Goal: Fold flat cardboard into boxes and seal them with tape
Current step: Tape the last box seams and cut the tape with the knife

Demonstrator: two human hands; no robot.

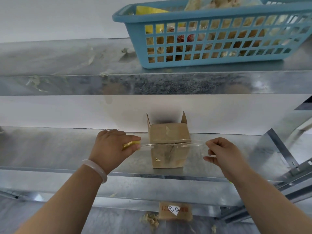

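Note:
A small brown cardboard box [168,134] stands on the metal shelf [67,149], its closed flaps facing me and two flaps sticking up at the back. My left hand [111,146] grips a yellowish tape roll [130,144] just left of the box. My right hand [224,152] pinches the free end of a clear tape strip [190,144] to the right of the box. The strip is stretched level across the seam between the box's flaps.
A blue plastic basket [211,61] full of bagged goods sits on the upper metal shelf. Below the front edge lies a brown packet with a white label [175,211], amid paper scraps. Metal frame struts [278,149] rise at the right.

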